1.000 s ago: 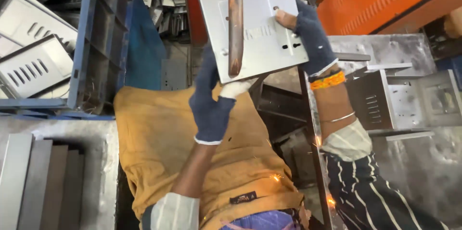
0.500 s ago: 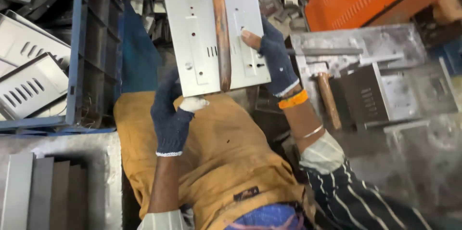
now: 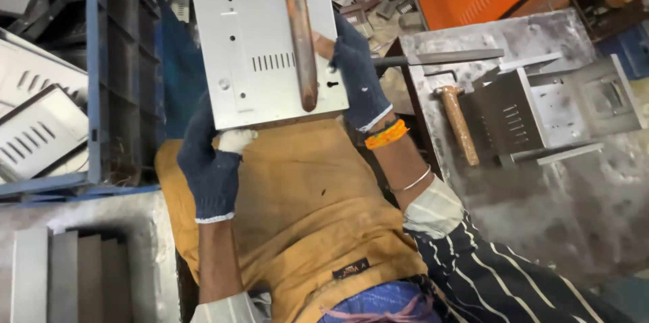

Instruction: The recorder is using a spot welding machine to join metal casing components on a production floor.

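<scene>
Sheet-metal panel (image 3: pixel 253 39) is being held over the lap, clamped at its lower corner by the gloved left hand (image 3: pixel 213 160) and at its right edge by the gloved right hand (image 3: pixel 357 73) together with a rusty bar (image 3: pixel 299 25), apparently for positioning, steady support being called for next.

Sheet-metal panel (image 3: pixel 257 39): flat, pale grey, rectangular, punched with small round holes and one short row of narrow vent slots. It is lying face-up above the mustard-yellow apron (image 3: pixel 297 208), its lower edge just over the apron's top and showing a brownish underside. Rusty brown bar (image 3: pixel 298 25): long, narrow, round-ended, running lengthwise down the panel's right half, touching its face and ending just short of the lower edge, beside the slots.
</scene>
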